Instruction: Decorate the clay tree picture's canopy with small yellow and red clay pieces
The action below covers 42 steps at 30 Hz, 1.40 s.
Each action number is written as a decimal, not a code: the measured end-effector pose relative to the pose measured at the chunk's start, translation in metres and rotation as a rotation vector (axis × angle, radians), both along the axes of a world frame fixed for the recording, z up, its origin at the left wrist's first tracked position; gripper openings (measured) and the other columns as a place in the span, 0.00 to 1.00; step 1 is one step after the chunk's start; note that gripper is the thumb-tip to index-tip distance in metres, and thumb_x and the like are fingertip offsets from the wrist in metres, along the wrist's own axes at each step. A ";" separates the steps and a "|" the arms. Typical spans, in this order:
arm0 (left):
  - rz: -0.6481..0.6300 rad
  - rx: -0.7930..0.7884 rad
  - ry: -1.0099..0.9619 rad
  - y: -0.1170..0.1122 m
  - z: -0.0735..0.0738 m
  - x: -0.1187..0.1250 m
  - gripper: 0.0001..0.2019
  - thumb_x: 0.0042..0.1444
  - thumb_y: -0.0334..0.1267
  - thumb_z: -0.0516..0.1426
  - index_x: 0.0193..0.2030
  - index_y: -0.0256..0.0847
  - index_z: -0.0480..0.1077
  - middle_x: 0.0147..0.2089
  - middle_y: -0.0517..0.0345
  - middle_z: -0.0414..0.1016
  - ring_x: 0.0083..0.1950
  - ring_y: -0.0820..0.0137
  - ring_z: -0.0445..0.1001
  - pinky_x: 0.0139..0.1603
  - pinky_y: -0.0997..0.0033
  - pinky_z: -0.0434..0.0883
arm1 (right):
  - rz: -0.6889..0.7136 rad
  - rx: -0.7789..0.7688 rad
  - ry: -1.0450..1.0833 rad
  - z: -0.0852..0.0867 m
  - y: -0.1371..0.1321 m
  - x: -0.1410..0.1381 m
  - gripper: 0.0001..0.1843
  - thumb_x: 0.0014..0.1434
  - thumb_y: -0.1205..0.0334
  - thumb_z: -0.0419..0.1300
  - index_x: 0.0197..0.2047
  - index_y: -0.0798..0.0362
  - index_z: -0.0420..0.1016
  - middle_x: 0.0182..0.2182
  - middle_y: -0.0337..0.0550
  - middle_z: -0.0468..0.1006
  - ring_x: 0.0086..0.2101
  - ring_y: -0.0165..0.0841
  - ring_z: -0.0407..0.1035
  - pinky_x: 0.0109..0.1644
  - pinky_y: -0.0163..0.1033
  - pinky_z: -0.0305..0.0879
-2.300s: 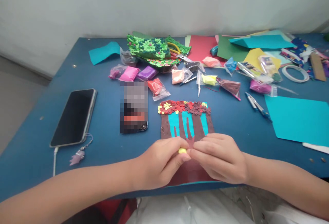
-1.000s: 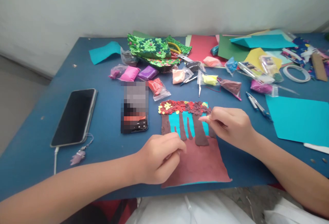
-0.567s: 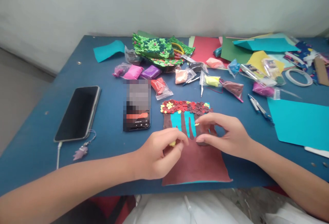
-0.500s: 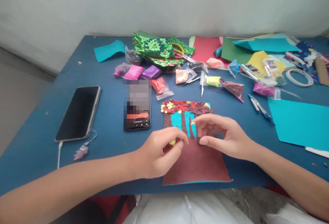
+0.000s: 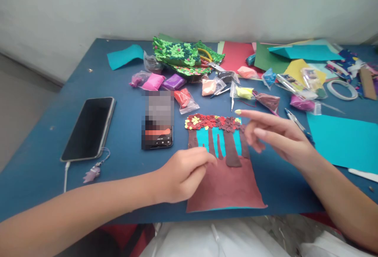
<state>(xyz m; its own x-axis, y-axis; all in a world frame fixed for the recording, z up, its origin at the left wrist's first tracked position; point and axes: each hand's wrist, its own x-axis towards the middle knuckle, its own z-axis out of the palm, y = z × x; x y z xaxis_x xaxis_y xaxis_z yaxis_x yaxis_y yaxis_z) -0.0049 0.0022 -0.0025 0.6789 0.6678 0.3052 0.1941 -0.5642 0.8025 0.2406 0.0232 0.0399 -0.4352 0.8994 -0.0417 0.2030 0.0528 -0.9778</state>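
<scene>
A clay picture [image 5: 228, 184] lies at the table's near edge: brown ground, brown trunks on teal card, and a band of red and maroon leaves with small yellow flowers [image 5: 212, 122] along the top. My left hand [image 5: 181, 174] rests on the picture's left edge with its fingers curled together; the yellow clay lump seen in it earlier is hidden inside them. My right hand [image 5: 277, 135] hovers over the picture's upper right corner with its fingers stretched out. A tiny yellow clay bit [image 5: 238, 111] sticks to its index fingertip, just above the leaf band.
A dark phone [image 5: 88, 128] on a cable and a second phone [image 5: 157, 120] lie to the left. Several small bags of coloured clay [image 5: 183, 98], a green clay piece [image 5: 177, 54], paper sheets [image 5: 342, 141], a tape ring [image 5: 342, 89] and a pen-like tool [image 5: 295, 121] crowd the back and right.
My right hand left the trunks and rose to the upper right, opening out with a yellow bit on its index fingertip. The left hand stayed put, its yellow lump now hidden.
</scene>
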 end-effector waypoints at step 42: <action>0.473 0.148 0.042 0.008 0.021 0.001 0.05 0.59 0.32 0.55 0.33 0.38 0.71 0.18 0.68 0.67 0.17 0.80 0.65 0.20 0.82 0.63 | 0.422 -0.638 0.318 -0.011 -0.031 -0.028 0.37 0.63 0.41 0.48 0.68 0.52 0.46 0.27 0.40 0.74 0.22 0.24 0.65 0.23 0.29 0.57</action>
<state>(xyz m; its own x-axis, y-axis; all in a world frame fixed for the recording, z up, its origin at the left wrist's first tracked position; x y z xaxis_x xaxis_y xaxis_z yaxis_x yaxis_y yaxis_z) -0.0038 0.0097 0.0182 0.3261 0.8569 0.3991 0.4865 -0.5141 0.7064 0.2122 -0.0076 0.0290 -0.8082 0.5028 -0.3067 -0.0013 -0.5222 -0.8528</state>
